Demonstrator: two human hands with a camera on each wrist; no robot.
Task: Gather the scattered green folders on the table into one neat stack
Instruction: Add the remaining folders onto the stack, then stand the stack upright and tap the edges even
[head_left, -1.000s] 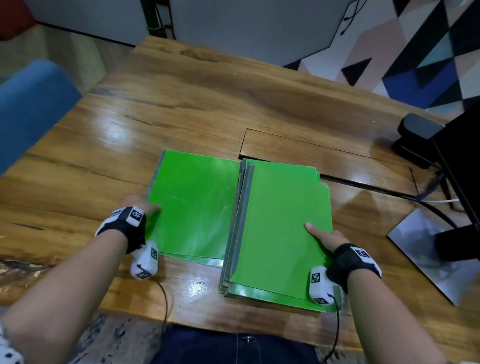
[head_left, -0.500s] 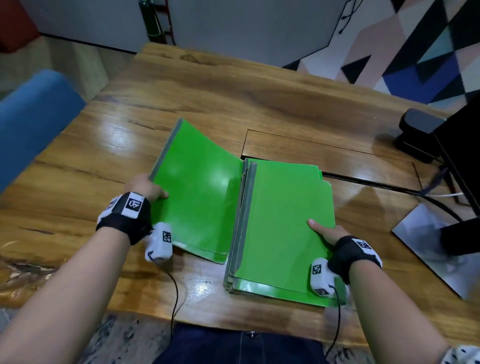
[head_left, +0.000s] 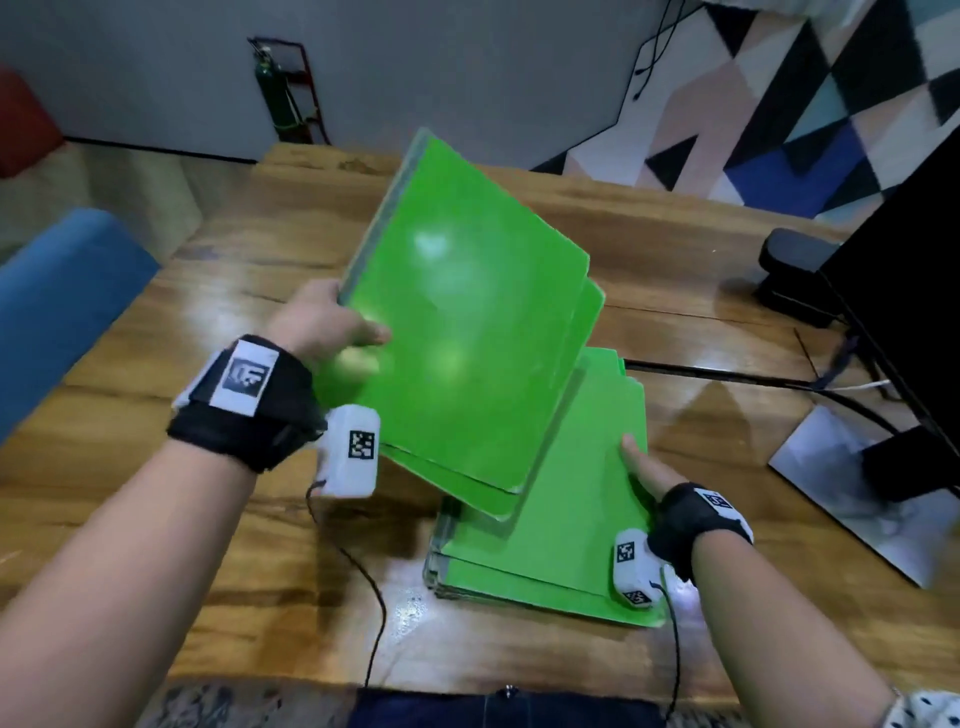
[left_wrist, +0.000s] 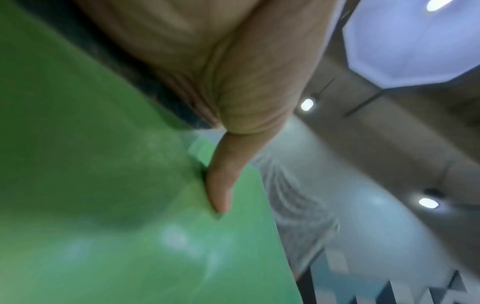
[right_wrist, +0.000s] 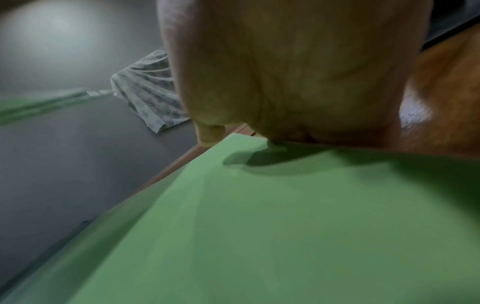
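Note:
A stack of green folders (head_left: 566, 530) lies on the wooden table (head_left: 249, 291) in front of me. My left hand (head_left: 332, 325) grips the left edge of two or three green folders (head_left: 457, 332), thumb on top, and holds them tilted in the air over the stack's left half. In the left wrist view the thumb (left_wrist: 223, 181) presses on the green cover (left_wrist: 116, 226). My right hand (head_left: 644, 467) holds the right edge of the stack, thumb on the top cover; in the right wrist view the palm sits at the edge of the green cover (right_wrist: 285, 226).
A black monitor (head_left: 904, 270) on a silver base (head_left: 852, 478) stands at the right, with a black device (head_left: 795, 275) and cables behind it. A blue chair (head_left: 57, 291) is at the left. A cable hatch is cut into the table behind the folders.
My left hand has lifted the left folders off the table and swung them up and to the right, over the stack. The right hand has stayed on the stack's right edge.

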